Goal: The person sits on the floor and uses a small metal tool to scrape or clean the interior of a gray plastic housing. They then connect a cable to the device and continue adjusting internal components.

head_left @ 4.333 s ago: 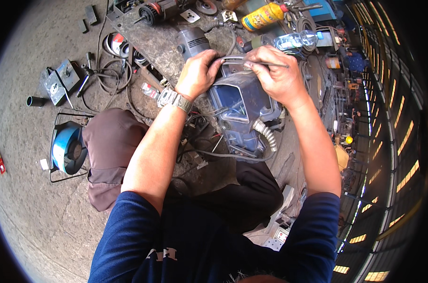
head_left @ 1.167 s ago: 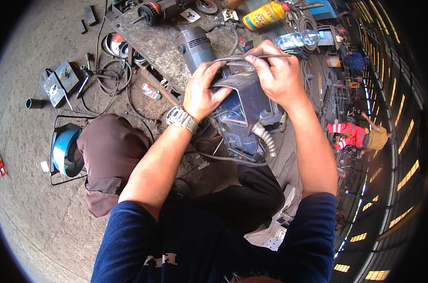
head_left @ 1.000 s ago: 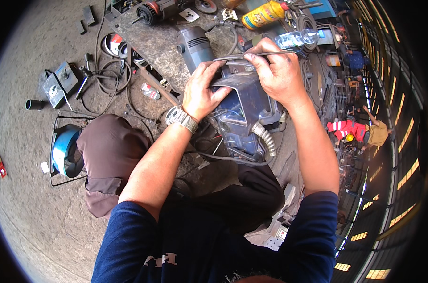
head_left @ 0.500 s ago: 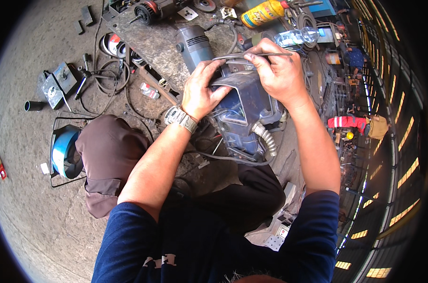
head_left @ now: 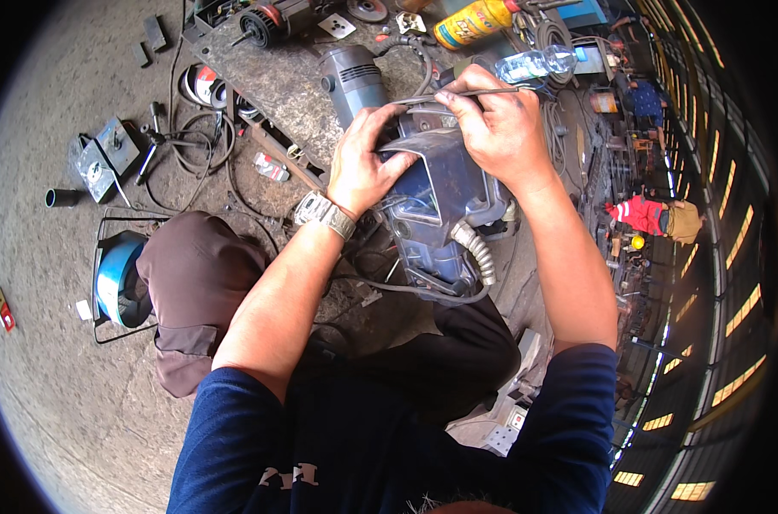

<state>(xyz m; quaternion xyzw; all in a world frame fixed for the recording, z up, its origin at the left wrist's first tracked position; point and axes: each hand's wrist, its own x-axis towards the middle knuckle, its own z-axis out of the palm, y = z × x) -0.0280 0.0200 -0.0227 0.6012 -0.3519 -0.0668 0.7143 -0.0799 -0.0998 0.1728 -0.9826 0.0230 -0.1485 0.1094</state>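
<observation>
Well left of left hand: blue round body (head_left: 108,278) in wire frame (head_left: 98,227). Just beyond left wrist, crowding the far side: grey motor body (head_left: 355,83). Grasped in left hand (head_left: 365,167), thumb at its opening: dark blue housing (head_left: 459,167), between both hands; wires (head_left: 412,201) inside. Beyond right hand (head_left: 500,128): yellow bottle (head_left: 473,26), fill not visible. Pinched in right fingers: thin dark strip (head_left: 479,92). Just past right knuckles: clear bottle (head_left: 530,64), fill unclear.

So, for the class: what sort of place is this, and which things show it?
Most likely a repair workshop, perhaps for electrical machinery. The clues are the worn blue metal housing with a ridged conduit on its side, and the grimy motor-like part beyond it.
</observation>
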